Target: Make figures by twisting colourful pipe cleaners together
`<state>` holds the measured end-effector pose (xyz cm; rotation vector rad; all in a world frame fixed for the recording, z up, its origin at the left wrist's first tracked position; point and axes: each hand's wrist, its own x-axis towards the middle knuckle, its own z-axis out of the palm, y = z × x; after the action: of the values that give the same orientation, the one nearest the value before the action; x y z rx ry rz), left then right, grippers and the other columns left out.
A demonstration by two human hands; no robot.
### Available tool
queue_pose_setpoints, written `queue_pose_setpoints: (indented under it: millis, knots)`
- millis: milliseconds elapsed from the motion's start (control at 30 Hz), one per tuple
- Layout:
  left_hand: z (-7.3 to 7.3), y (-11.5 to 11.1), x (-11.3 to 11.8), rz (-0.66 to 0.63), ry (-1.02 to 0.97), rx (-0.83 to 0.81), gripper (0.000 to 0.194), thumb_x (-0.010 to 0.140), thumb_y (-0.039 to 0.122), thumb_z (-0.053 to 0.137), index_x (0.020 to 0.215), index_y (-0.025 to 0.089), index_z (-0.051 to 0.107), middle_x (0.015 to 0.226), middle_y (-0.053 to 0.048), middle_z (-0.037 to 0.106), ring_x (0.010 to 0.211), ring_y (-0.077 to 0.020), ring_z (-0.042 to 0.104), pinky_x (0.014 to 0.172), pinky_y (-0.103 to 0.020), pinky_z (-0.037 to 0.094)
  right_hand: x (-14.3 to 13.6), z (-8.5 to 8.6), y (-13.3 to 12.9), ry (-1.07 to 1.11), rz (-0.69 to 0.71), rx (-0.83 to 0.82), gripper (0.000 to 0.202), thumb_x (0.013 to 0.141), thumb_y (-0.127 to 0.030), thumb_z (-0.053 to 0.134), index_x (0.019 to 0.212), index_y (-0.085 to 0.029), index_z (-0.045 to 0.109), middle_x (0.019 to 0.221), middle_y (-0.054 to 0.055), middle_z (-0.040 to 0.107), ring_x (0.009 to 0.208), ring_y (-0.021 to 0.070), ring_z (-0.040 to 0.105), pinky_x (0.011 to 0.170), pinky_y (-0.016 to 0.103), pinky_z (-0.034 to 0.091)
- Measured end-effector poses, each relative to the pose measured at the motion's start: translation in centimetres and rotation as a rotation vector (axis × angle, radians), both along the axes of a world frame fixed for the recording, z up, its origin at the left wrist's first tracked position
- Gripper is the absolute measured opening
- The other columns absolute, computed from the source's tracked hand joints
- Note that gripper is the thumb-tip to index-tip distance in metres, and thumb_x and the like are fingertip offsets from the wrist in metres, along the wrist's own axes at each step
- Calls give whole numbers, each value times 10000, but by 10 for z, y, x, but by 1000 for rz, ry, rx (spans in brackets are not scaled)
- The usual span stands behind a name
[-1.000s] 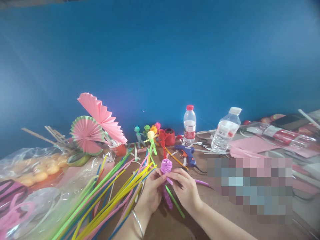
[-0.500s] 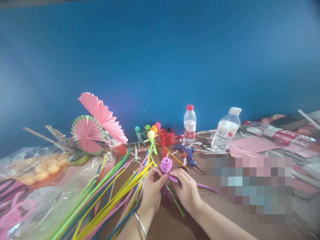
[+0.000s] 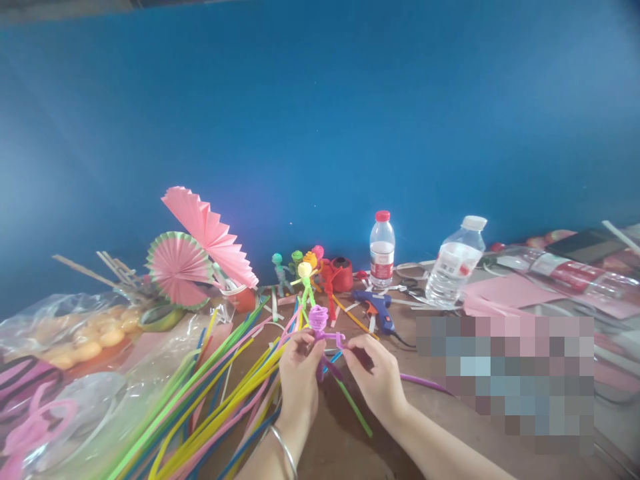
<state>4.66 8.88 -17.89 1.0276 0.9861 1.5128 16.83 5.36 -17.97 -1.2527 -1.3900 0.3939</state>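
Note:
A purple pipe-cleaner figure [image 3: 319, 321] with a coiled round head is upright between my hands, above the brown table. My left hand [image 3: 299, 373] pinches its body just below the head, thumb and fingers pressed together. To the right sticks out a purple arm [image 3: 332, 336], its tip bent into a small hook. At that hook, the thumb and forefinger of my right hand [image 3: 377, 375] are closed on the purple pipe cleaner. The figure's purple legs hang below, partly behind my left hand. Under them lies a green pipe cleaner [image 3: 355, 407].
Pipe cleaners of several colours [image 3: 210, 413] spread at the left. Small finished figures [image 3: 305, 280] stand behind my hands, near a blue glue gun [image 3: 377, 310]. A red-capped bottle [image 3: 383, 250] and a tilted white-capped bottle [image 3: 455, 263] stand farther back. Pink paper fans [image 3: 180, 267] rise at the left.
The purple figure and my left hand have shifted slightly left. My right hand has moved away from the body, and the arm now stretches out between the hands with a hooked tip.

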Motion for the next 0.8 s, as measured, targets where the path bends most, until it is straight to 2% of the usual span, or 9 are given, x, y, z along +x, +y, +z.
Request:
queue_pose_setpoints:
  millis: [333,467,633,800]
  knots:
    - [-5,2,-2,12,28,23,156,681,198,639,748,172,501,766,32,489,664,-76,459,637,-185,370,1,0,0,35,15,-20,89,796,-240,521,741,-195,576,716,6,589,658,135,551,609,219,416]
    - [-1,-1,-2,4,69,27,162,688,220,632,787,178,512,767,27,508,665,-91,485,634,-200,391,1,-3,1,99,-2,-65,102,776,-262,553,854,-203,581,779,15,627,705,148,584,657,234,447]
    - [7,-5,-2,4,331,113,75,732,241,579,754,183,539,805,4,537,708,-120,523,659,-226,420,1,-6,0,101,21,-48,162,778,-261,550,925,-222,605,888,26,655,797,164,604,723,251,461]
    - [11,-13,0,-38,639,269,137,768,212,512,876,210,596,1039,-61,501,931,-192,519,683,-266,463,3,-6,0,69,61,-18,155,792,-235,526,912,-221,623,870,26,661,794,163,603,721,252,458]
